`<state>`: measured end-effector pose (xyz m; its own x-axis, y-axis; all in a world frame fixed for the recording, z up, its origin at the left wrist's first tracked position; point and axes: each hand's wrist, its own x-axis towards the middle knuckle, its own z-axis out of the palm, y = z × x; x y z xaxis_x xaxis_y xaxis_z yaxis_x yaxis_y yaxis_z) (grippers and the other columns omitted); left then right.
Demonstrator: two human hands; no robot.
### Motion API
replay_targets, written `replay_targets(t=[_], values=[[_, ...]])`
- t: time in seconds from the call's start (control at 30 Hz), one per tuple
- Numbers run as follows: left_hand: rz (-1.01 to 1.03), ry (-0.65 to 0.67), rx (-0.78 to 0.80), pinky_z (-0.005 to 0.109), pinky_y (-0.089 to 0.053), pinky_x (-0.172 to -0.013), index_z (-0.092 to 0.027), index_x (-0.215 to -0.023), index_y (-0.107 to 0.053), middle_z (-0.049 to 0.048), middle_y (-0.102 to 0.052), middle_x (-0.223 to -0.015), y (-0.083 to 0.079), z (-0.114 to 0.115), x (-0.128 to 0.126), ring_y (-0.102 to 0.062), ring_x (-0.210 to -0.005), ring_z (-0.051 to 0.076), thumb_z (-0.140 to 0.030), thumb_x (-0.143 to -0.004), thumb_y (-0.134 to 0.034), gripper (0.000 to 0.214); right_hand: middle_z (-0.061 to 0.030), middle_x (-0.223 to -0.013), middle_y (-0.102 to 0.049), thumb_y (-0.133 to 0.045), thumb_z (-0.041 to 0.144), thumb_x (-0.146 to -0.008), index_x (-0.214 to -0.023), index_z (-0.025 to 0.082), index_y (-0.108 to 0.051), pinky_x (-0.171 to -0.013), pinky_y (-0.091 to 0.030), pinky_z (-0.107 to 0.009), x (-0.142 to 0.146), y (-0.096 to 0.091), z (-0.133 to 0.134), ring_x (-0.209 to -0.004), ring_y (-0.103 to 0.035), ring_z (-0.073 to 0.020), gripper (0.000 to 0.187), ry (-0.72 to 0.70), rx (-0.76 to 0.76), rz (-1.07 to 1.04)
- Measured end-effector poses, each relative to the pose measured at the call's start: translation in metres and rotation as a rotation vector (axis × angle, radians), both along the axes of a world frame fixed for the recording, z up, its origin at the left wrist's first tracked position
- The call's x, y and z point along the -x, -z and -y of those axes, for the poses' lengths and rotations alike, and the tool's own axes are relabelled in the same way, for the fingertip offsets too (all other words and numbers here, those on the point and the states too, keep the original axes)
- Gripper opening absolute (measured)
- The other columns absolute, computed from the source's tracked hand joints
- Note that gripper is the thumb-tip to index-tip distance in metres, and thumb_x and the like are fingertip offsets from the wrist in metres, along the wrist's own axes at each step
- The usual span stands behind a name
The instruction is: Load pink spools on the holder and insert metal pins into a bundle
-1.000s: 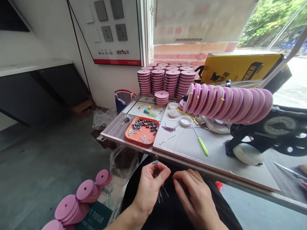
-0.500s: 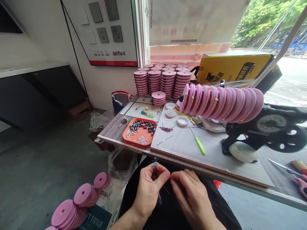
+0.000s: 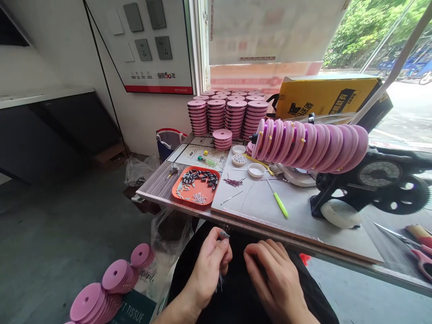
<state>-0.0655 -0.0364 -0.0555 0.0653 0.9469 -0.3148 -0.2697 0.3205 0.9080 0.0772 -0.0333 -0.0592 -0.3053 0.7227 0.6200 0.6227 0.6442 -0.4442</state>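
Above the dark cloth of my lap, my left hand (image 3: 213,261) is closed in a pinch. It grips a small grey bundle (image 3: 223,235) with thin strands trailing out below the fingers; the exact kind is too small to make out. To its right, a short gap away, my right hand (image 3: 272,270) is curled with thumb and fingertips together; whatever it may hold is hidden. Ahead on the table, nearest my left hand, sits an orange tray (image 3: 178,197) with small black, silver and greyish pieces. A thin metal needle-like tool (image 3: 231,197) and a green-handled pick (image 3: 281,204) lie on the board.
Pink foam spools (image 3: 236,118) stand stacked at the back. More hang on a rod over a black machine (image 3: 374,173). Small white dishes (image 3: 256,170) and dark red strands (image 3: 233,182) lie on the board (image 3: 303,229). Scissors (image 3: 420,256) are far right; pink spools (image 3: 87,301) sit lower left.
My hands have come apart from where their fingertips met. The left has turned, closing more over the bundle; the right has shifted slightly right.
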Motion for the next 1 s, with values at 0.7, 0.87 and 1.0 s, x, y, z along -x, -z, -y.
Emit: replay_targets(t=[0.7,0.87,1.0], values=[[-0.201,-0.060,-0.126,0.019,-0.029,-0.047,-0.019,-0.072,-0.045,-0.0063,-0.039,-0.059,0.012,-0.001,0.003,-0.032,-0.052,0.008,-0.040,-0.078,-0.057,0.025,0.0021,-0.062,-0.052,-0.043,0.012,-0.084,-0.073,0.020,-0.047,-0.060,-0.033,-0.026,0.005,-0.002,-0.001,-0.060,-0.045,-0.0135,0.013,-0.052,0.035,0.015],[-0.320,-0.093,-0.197,0.021,-0.035,-0.053,-0.019,-0.075,-0.050,-0.0028,-0.047,-0.065,0.018,0.002,0.007,-0.040,-0.057,0.011,-0.038,-0.080,-0.055,0.020,0.0027,-0.062,-0.052,-0.044,0.012,-0.083,-0.072,0.020,-0.045,-0.060,-0.033,-0.025,0.005,-0.004,0.000,-0.060,-0.044,-0.0123,0.014,-0.054,0.029,-0.022],[-0.338,-0.093,-0.212,0.021,-0.035,-0.053,-0.019,-0.074,-0.050,-0.0031,-0.047,-0.063,0.020,0.001,0.008,-0.040,-0.055,0.011,-0.037,-0.081,-0.054,0.020,0.0031,-0.061,-0.051,-0.045,0.011,-0.083,-0.072,0.020,-0.045,-0.060,-0.034,-0.025,0.006,-0.006,0.000,-0.060,-0.044,-0.0117,0.014,-0.084,0.020,-0.036]])
